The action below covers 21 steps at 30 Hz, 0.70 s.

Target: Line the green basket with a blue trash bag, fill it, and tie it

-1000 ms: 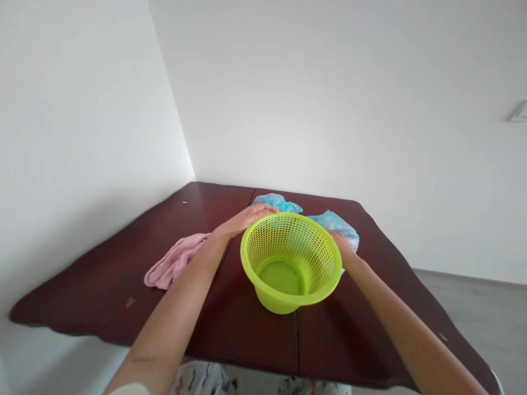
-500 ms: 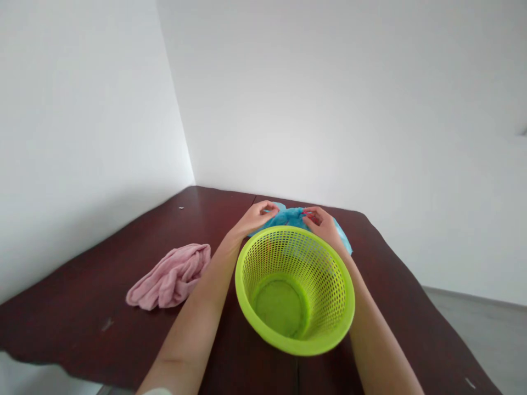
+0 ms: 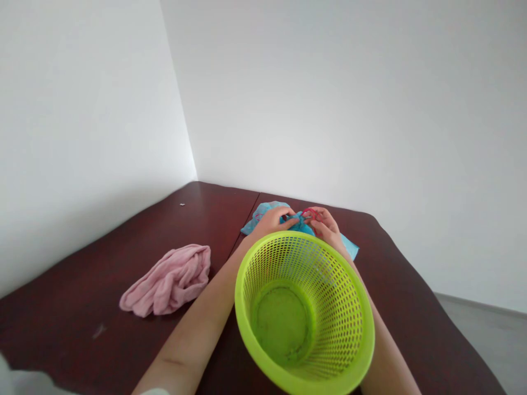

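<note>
Beyond the basket lies a crumpled, thin light-blue bag (image 3: 267,208), seemingly plastic. My left hand (image 3: 272,221) pinches a gathered part of it between thumb and fingers. Close by on the right, my right hand (image 3: 329,225) has its fingers closed on a red string (image 3: 308,210) at the bunched part of the bag. The bag's far corner shows past my right wrist. A lime-green perforated plastic basket (image 3: 242,307) stands between my forearms, tilted toward me, with nothing large inside. Its rim hides the bag's near side.
A folded pink cloth (image 3: 171,280) lies on the dark red-brown table (image 3: 123,241), left of my left forearm. A small pale scrap (image 3: 181,204) sits near the back left. White walls stand along the table's left and back, and grey floor shows at right.
My left hand has moved right, closer to my right hand, drawing blue bag material together. More of the red string now shows at my right fingers. The basket appears larger and lower in view.
</note>
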Each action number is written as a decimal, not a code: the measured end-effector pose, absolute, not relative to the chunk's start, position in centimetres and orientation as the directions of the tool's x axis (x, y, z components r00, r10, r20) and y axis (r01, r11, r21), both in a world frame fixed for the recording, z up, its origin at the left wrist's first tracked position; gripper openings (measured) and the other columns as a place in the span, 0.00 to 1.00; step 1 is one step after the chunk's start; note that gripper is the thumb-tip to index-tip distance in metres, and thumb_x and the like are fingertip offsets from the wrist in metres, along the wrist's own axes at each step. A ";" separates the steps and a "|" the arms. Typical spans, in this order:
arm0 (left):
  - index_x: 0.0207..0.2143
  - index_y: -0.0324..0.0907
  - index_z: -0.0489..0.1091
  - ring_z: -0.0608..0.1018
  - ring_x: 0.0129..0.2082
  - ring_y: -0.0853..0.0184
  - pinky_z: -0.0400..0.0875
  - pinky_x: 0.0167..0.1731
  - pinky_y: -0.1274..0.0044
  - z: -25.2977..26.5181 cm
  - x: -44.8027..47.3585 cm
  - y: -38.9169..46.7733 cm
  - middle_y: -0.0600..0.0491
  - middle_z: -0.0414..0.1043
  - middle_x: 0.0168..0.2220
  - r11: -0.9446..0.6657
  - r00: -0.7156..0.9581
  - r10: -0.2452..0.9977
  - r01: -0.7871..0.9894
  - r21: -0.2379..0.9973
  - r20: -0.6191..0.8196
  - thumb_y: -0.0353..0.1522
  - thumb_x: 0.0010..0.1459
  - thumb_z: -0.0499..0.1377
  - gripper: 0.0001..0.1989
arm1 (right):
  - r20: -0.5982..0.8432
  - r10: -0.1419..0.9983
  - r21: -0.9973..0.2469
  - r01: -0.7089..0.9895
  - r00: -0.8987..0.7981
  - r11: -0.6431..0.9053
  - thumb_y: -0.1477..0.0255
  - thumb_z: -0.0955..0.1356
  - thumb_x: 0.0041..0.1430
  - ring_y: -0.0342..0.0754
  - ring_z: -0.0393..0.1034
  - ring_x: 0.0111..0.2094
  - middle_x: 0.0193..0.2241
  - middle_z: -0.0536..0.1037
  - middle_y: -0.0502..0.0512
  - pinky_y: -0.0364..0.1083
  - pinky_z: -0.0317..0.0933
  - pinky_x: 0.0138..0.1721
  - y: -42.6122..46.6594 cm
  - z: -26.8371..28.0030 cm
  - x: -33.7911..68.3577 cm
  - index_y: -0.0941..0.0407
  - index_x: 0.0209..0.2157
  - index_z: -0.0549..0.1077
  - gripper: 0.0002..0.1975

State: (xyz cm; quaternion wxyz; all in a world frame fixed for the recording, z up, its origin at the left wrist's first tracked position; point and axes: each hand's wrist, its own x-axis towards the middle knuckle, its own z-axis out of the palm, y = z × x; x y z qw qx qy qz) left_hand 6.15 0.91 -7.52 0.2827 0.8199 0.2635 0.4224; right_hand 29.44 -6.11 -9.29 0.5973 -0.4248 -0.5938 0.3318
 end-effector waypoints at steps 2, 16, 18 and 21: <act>0.47 0.46 0.85 0.86 0.47 0.55 0.81 0.54 0.63 -7.4 6.0 0.8 0.46 0.89 0.47 -0.658 0.488 0.707 0.190 0.729 0.511 0.51 0.75 0.66 0.19 | 0.445 0.889 -0.890 0.165 0.110 0.425 0.49 0.75 0.66 0.64 0.85 0.60 0.63 0.86 0.63 0.64 0.80 0.59 -6.1 -9.8 29.0 0.45 0.62 0.73 0.28; 0.52 0.49 0.83 0.88 0.51 0.54 0.81 0.56 0.60 -5.0 5.1 -0.6 0.48 0.89 0.51 -0.668 0.529 0.675 0.140 0.731 0.515 0.41 0.79 0.65 0.10 | 0.623 0.781 -0.671 0.536 0.033 0.513 0.55 0.78 0.69 0.60 0.82 0.43 0.44 0.89 0.52 0.62 0.77 0.54 -7.1 -7.8 29.3 0.40 0.57 0.85 0.18; 0.55 0.49 0.82 0.88 0.52 0.54 0.81 0.59 0.58 -5.1 5.2 -0.9 0.47 0.89 0.52 -0.655 0.557 0.668 0.127 0.745 0.493 0.43 0.78 0.66 0.11 | 0.598 0.799 -0.694 0.538 0.061 0.478 0.56 0.79 0.67 0.59 0.82 0.42 0.43 0.89 0.51 0.60 0.77 0.52 -6.9 -8.3 29.0 0.39 0.57 0.85 0.18; 0.60 0.49 0.82 0.89 0.53 0.52 0.82 0.60 0.58 -5.1 5.1 -1.2 0.45 0.89 0.54 -0.640 0.592 0.657 0.111 0.760 0.467 0.47 0.74 0.73 0.19 | 0.573 0.813 -0.727 0.520 0.100 0.448 0.57 0.79 0.65 0.58 0.81 0.41 0.39 0.88 0.50 0.58 0.76 0.49 -6.9 -9.1 28.7 0.40 0.50 0.83 0.13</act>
